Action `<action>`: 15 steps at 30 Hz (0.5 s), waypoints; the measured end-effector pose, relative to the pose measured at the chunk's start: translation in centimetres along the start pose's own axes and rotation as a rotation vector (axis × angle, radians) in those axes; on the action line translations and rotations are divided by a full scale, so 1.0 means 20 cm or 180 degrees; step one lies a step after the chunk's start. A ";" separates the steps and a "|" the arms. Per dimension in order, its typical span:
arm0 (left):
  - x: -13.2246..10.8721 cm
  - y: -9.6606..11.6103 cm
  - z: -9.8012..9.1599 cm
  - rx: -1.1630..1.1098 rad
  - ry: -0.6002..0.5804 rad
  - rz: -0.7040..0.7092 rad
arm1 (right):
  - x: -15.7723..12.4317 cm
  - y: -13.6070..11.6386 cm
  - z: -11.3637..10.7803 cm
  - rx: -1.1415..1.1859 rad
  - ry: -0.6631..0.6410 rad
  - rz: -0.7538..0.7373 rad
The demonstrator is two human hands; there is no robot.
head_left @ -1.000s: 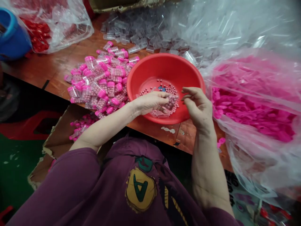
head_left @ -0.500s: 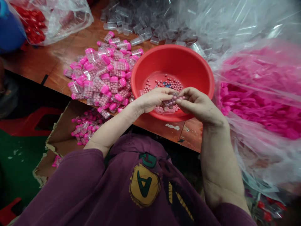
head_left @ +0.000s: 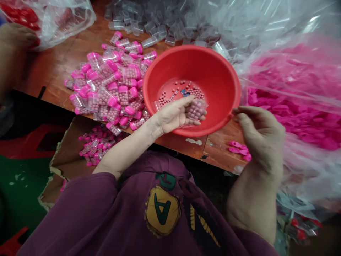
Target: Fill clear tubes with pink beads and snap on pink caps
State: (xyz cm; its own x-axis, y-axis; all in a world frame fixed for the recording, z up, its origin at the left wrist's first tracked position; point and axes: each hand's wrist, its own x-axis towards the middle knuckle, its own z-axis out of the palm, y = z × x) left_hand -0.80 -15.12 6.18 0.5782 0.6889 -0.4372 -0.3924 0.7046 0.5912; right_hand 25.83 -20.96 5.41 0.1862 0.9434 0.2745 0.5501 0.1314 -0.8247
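My left hand (head_left: 174, 115) is closed around a clear plastic container (head_left: 196, 109) filled with pink beads, held over the near side of the red basin (head_left: 218, 60). Loose pink beads (head_left: 197, 93) lie on the basin floor, partly hidden by this hand. Just beyond the basin's right rim is my right hand (head_left: 262, 129), slightly blurred, its thumb and forefinger loosely curved with a small gap; I see nothing between them. Several pink caps (head_left: 239, 150) lie on the table beside it. Left of the basin is a heap of bead-filled containers with pink caps (head_left: 114, 81).
Empty clear containers (head_left: 160, 28) are piled behind the basin. A plastic bag of pink caps (head_left: 290, 103) stands at right. Below the table edge, a cardboard box (head_left: 64, 153) holds more filled containers. Another person's hand (head_left: 16, 39) is at upper left, near a bag of red pieces (head_left: 20, 16).
My right hand has left the container and moved right, past the basin rim, uncovering the pink caps on the table. My left hand keeps the container. Another person's hand has appeared at upper left.
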 end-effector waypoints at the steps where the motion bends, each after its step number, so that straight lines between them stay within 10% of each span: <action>1: 0.00 -0.01 0.01 0.0028 0.0058 0.0024 | -0.03 0.05 -0.08 -0.0090 0.0111 0.0126; 7: 0.03 -0.01 0.02 0.0150 0.0333 0.0154 | -0.39 0.48 -0.46 -0.1826 -0.0596 0.0919; 15: 0.01 -0.02 0.02 0.0301 0.0539 0.0226 | -0.55 0.54 -0.11 -0.1684 -0.0125 0.0640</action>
State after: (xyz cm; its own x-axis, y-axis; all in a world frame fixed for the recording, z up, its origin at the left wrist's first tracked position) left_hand -0.27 -15.42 6.17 0.4197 0.7606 -0.4953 -0.3544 0.6397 0.6821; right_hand 31.54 -30.57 -5.38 0.3045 0.9460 0.1109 0.8419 -0.2129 -0.4959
